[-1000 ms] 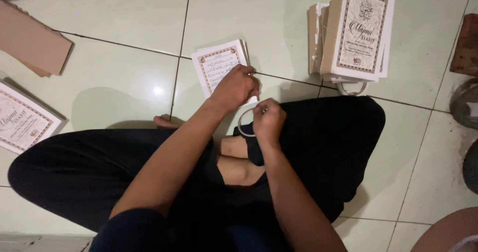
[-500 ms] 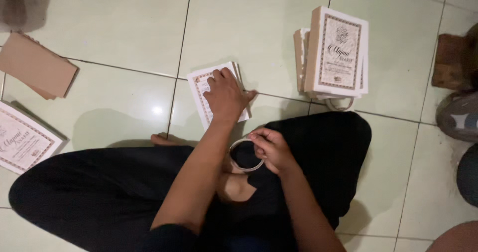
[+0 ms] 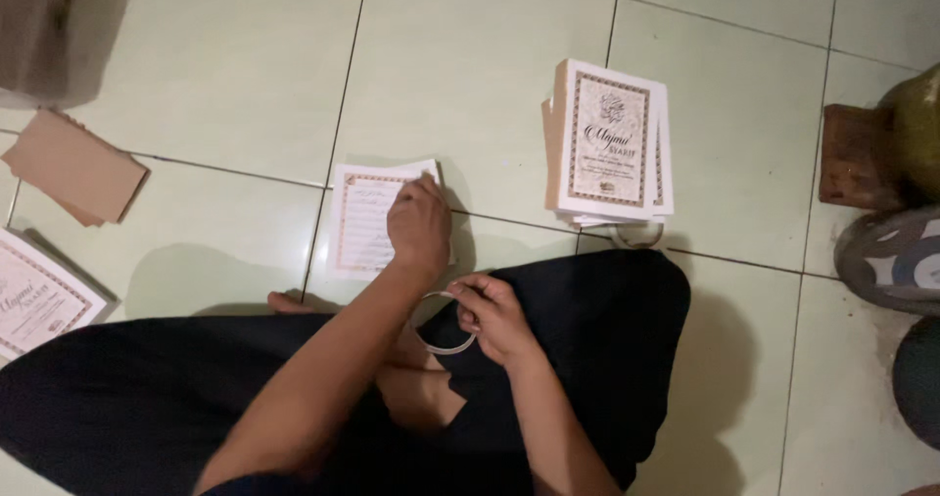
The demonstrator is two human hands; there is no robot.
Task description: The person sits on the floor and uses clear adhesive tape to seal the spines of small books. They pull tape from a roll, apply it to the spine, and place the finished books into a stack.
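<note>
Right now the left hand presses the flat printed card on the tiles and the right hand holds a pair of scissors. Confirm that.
Not quite. The left hand does press the printed card, but the head view shows the right hand holding a thin white loop, not scissors.

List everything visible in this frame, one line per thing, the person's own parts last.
printed sheet: one, white with patterned border, on the floor under the left hand
stack of booklets: one, cream, upper middle
thin loop: one, whitish, in the right hand
brown card pieces: a few, far left
bordered booklet: one, left edge
wooden block: one, brown, right
tiled floor: pale green
left hand: flat on the sheet
right hand: fingers pinching the loop
legs: crossed, black trousers
</note>
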